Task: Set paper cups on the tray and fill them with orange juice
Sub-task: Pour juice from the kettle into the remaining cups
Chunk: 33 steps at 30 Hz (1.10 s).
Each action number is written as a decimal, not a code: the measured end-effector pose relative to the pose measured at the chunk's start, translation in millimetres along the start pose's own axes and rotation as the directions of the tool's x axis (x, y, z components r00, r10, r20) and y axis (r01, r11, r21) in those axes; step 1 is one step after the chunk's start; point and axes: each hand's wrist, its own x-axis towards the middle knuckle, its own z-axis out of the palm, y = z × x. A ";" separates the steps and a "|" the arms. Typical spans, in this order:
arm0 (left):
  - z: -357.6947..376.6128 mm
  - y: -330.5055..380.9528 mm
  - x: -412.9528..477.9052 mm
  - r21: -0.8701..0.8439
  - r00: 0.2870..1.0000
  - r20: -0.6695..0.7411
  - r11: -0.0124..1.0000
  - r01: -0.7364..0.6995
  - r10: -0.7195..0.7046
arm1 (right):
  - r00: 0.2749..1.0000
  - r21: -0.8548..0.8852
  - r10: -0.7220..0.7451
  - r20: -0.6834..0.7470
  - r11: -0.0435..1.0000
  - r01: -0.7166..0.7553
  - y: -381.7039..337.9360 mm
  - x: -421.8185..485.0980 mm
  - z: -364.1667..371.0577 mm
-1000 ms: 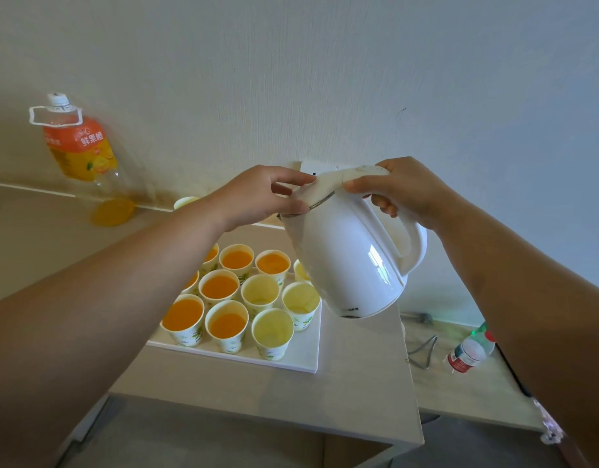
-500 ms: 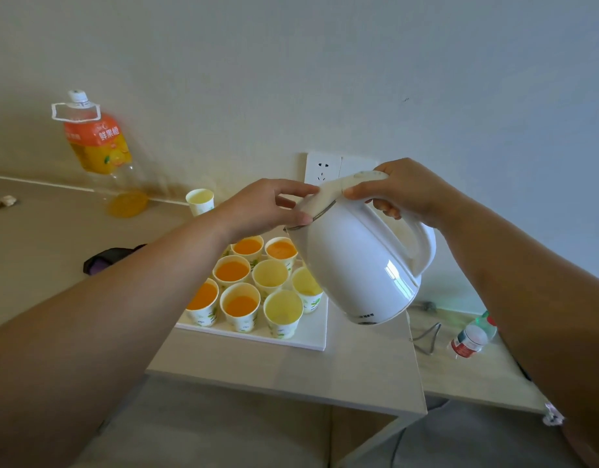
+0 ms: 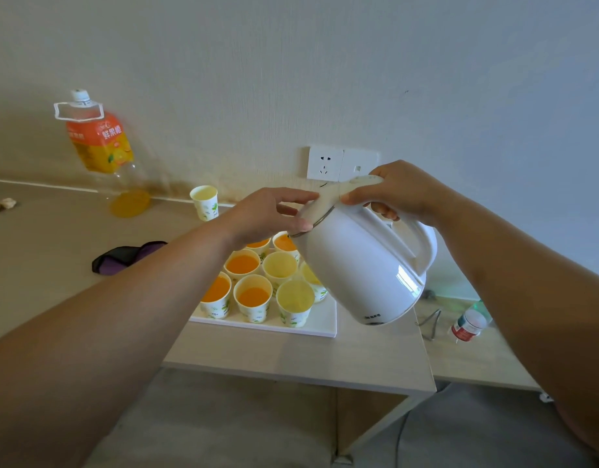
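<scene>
A white kettle (image 3: pixel 365 265) hangs tilted to the left over the white tray (image 3: pixel 321 324). My right hand (image 3: pixel 402 194) grips its handle from above. My left hand (image 3: pixel 271 216) pinches the kettle's lid and rim at the spout side. Several paper cups (image 3: pixel 252 297) stand on the tray; some hold deep orange juice, others a pale yellow liquid, such as the front cup (image 3: pixel 295 300). The kettle hides part of the back and right cups. A lone paper cup (image 3: pixel 204 201) stands by the wall.
A large orange juice bottle (image 3: pixel 100 146) with little juice left leans by the wall at left. A dark purple pouch (image 3: pixel 125 256) lies on the table. A small bottle (image 3: pixel 468 324) and a metal clip (image 3: pixel 431 320) lie on the lower surface at right. A wall socket (image 3: pixel 325 163) is behind.
The view has risen and shifted, so the tray sits lower and more to the right. The kettle stays tilted over the cups with both hands holding it as before.
</scene>
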 end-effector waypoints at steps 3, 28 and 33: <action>-1.1 -3.6 -0.2 -0.012 1.000 0.009 1.000 -0.007 0.007 | 1.000 0.003 0.010 0.005 1.000 -0.010 -1.0 -0.3 2.1; -4.1 -10.3 2.7 -0.032 0.995 0.061 0.997 -0.070 0.072 | 0.999 -0.067 0.050 0.004 0.997 -0.050 -11.3 -2.8 3.9; -6.0 -8.9 1.3 -0.047 0.995 0.066 0.997 -0.067 0.070 | 0.998 -0.081 0.060 -0.005 0.995 -0.060 -16.4 -5.5 1.5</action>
